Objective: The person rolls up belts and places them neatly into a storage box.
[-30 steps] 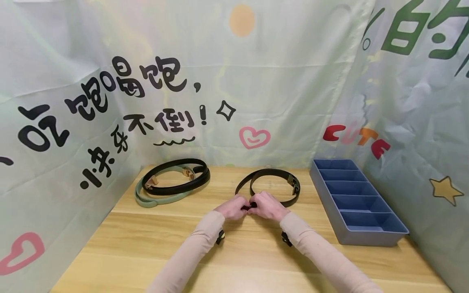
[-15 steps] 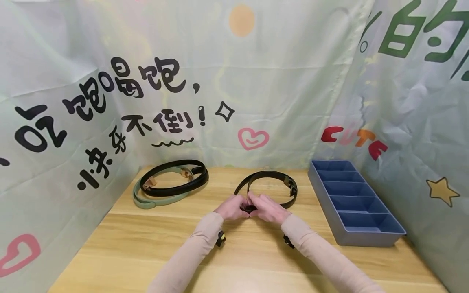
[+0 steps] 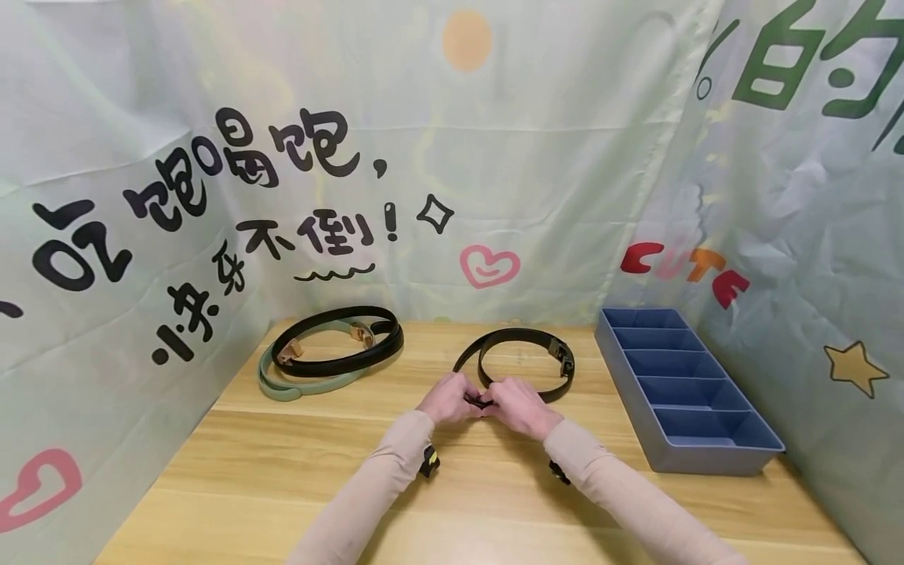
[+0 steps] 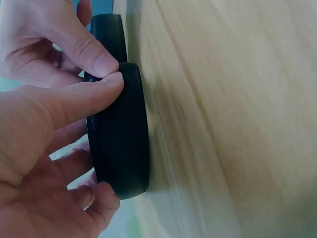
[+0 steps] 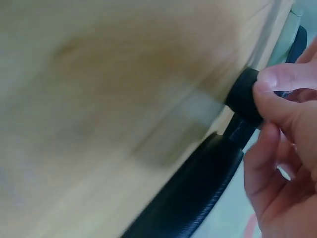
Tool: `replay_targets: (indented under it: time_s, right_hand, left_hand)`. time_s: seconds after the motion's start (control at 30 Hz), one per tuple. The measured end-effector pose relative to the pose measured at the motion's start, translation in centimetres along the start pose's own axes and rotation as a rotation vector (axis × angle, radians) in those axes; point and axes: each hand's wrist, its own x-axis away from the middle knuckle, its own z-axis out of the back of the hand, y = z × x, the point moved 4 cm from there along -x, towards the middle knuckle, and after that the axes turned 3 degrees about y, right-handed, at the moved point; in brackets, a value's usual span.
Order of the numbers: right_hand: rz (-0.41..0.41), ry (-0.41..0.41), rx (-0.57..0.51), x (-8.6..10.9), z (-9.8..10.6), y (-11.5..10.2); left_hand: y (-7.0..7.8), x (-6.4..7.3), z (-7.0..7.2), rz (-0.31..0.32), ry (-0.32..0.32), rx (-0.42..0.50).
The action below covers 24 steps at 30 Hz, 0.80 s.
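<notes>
Together, the left hand and right hand are pinching a coiled black leather-look belt on the pale wooden table, partly hiding its near stretch; farther back, its dark, apparently metal buckle is looking indistinct.

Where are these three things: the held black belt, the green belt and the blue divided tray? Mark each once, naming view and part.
Held black belt [image 4: 121,141]: left wrist view, broad face of the strap.
Green belt [image 3: 321,387]: head view, near curve.
Blue divided tray [image 3: 716,461]: head view, near end wall.
</notes>
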Motion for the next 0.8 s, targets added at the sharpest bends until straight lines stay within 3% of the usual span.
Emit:
replay_targets:
  time_s: [0.2,0.37,0.5,0.7,0.8]
  right_hand:
    - [0.119,-0.054,-0.045,-0.1,-0.2,0.7]
    - [0.192,-0.109,-0.103,0.0,-0.5,1.3]
    - [0.185,-0.135,-0.116,-0.1,-0.4,1.3]
    - [0.131,-0.158,-0.142,-0.3,-0.2,0.4]
    - [0.144,-0.142,-0.167,0.0,-0.4,0.5]
  left_hand:
    - [0.1,-0.2,0.2,-0.085,-0.073,-0.082]
    - [-0.1,-0.2,0.0,-0.108,-0.14,-0.067]
    - [-0.1,-0.5,0.1,-0.095,-0.114,-0.072]
    - [0.3,-0.8,0.2,-0.055,-0.056,-0.165]
    - [0.4,-0.6,0.1,-0.08,-0.06,-0.215]
